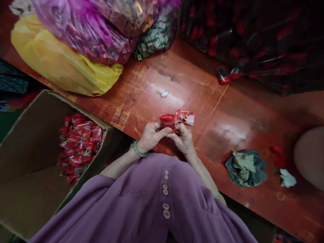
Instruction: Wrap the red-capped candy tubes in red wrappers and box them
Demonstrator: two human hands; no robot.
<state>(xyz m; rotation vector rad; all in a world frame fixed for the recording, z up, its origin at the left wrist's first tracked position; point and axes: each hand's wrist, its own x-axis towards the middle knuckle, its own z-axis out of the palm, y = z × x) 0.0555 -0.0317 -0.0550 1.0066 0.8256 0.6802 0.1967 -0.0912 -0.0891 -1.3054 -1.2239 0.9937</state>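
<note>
Red table (227, 111), box (30, 162) of packets leftward. Left hand (151, 136) and right hand (182, 137) pinch a red capsule (167, 121) at fingertips; wrapper (185, 116) just beyond. Best keep thumbs tight, wrapper flat.

Glossy red foil packet (185, 117), shiny red plastic cap (167, 121), worn varnished wooden table (202, 91) with glare patches, matt brown cardboard box (27, 141), thin crinkled plastic bags (60, 64), crumpled cloth rag (246, 167)

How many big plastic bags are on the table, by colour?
Yellow bag: 1
Pink bag: 1
Dark bag of red-capped bottles: 1
Total: 3
</note>
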